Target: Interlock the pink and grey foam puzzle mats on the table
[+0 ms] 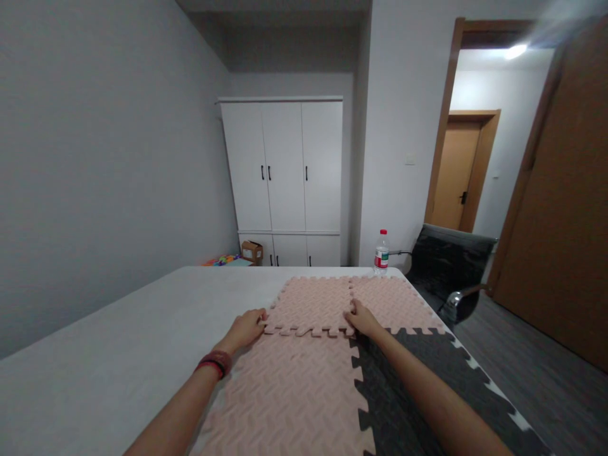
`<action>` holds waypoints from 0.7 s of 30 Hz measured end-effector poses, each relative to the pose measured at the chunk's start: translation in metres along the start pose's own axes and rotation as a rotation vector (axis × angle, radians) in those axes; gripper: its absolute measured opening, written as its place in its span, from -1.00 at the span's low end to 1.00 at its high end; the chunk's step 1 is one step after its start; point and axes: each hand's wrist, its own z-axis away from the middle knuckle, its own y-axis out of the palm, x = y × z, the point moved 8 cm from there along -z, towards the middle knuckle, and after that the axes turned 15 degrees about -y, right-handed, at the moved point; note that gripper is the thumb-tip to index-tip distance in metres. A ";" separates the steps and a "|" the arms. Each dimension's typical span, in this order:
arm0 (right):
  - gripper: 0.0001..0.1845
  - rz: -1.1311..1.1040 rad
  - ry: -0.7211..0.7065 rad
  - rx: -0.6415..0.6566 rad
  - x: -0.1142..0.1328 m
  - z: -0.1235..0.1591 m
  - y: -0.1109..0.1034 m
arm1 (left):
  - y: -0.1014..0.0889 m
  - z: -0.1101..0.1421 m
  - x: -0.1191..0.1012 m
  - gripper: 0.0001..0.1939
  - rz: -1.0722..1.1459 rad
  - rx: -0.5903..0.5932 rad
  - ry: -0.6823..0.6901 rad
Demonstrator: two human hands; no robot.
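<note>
A pink foam puzzle mat tile (pixel 311 301) lies at the far middle of the table, its near toothed edge overlapping the far edge of a nearer pink tile (pixel 294 392). My left hand (pixel 249 329) pinches its near left corner. At its near right corner, my right hand (pixel 361 318) has its fingers closed on the edge. To the right sits another pink tile (pixel 396 301), next to the held one. A dark grey tile (pixel 427 373) lies under my right forearm, partly hidden by it.
The white table (pixel 142 329) extends to the left. A red-capped bottle (pixel 381 253) stands at its far right corner. Beyond the right edge is a black chair (pixel 451 263). Behind the table are a cardboard box (pixel 251 251) and a white wardrobe (pixel 285 171).
</note>
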 end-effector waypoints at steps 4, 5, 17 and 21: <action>-0.33 0.099 -0.011 0.022 -0.011 -0.005 0.008 | 0.006 -0.005 0.004 -0.72 -0.053 -0.023 0.005; -0.32 0.122 -0.019 0.022 -0.013 -0.007 0.010 | 0.006 -0.006 0.006 -0.72 -0.068 -0.025 0.007; -0.42 0.248 -0.113 -0.005 -0.008 -0.007 0.014 | 0.013 -0.003 -0.011 -0.60 -0.274 -0.105 0.013; -0.41 0.285 -0.129 -0.004 -0.004 -0.006 0.012 | 0.016 0.005 -0.018 -0.57 -0.313 -0.144 0.030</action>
